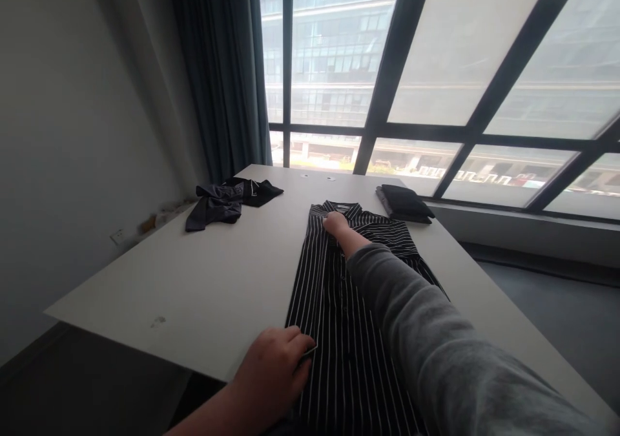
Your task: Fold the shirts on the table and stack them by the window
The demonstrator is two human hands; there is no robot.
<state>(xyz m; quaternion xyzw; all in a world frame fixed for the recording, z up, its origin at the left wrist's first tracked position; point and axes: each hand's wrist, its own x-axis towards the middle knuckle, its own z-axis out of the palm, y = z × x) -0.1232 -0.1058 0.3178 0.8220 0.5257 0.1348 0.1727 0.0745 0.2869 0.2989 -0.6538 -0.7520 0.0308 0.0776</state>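
Observation:
A black shirt with white stripes lies flat along the white table, collar toward the window. My left hand pinches the shirt's near left edge at the table's front. My right hand, in a grey sleeve, reaches far forward and rests closed on the shirt near the collar.
A crumpled dark garment lies at the table's far left. A folded black garment sits at the far right by the window. A dark curtain hangs at the left. The table's front edge is close to me.

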